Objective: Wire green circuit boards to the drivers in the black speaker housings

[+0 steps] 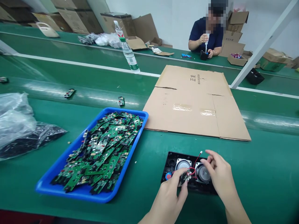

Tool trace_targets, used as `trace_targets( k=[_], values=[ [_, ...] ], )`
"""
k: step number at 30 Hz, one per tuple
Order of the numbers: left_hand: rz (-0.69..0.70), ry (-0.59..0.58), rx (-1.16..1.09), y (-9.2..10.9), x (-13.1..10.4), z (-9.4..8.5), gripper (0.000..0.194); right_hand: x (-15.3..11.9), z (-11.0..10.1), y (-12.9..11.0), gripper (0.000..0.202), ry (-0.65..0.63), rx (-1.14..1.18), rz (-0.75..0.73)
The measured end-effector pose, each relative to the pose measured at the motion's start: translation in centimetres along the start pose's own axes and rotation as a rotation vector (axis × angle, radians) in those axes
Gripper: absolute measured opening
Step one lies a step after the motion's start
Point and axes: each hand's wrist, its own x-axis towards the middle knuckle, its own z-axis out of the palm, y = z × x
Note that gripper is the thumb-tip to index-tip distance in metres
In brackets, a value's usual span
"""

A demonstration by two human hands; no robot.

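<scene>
In front of me on the green bench lies a black speaker housing (171, 157) with two round speakers, the left one (183, 164) and the right one (203, 172). A blue round part (168, 176) sits at its left end. My left hand (169, 193) pinches a small circuit board (187, 176) over the housing's lower middle. Red wires (192, 170) run beside the board, and one stands up, ending in a white connector (201, 152). Just right of that connector, my right hand (219, 172) hovers over the right speaker, thumb and forefinger apart, with nothing visible between them.
A blue tray (140, 130) heaped with green circuit boards (102, 155) stands left. Behind the housing lies flattened cardboard (191, 99). Loose boards (69, 93) rest on the belt beyond. A water bottle (128, 51), plastic bags (21, 124) and a co-worker (195, 34) are farther off.
</scene>
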Motion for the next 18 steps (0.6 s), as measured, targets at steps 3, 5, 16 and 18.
trace_targets(
  k=[3,5,16,18],
  values=[
    [-0.044,0.017,-0.045,0.0,-0.1,0.0,0.026,1.4,0.2,0.2,0.043,-0.015,-0.102,0.006],
    [-0.066,0.044,-0.098,-0.3,-0.3,0.1,0.025,1.8,0.5,-0.4,0.029,-0.106,-0.065,-0.005],
    [-0.263,-0.003,-0.182,0.2,-0.3,-0.6,0.023,-0.4,-0.1,-1.4,0.021,-0.423,0.264,-0.054],
    [-0.304,-0.038,-0.219,0.6,0.1,-0.9,0.023,-0.7,0.0,-0.8,0.023,-0.379,0.180,-0.162]
  ],
)
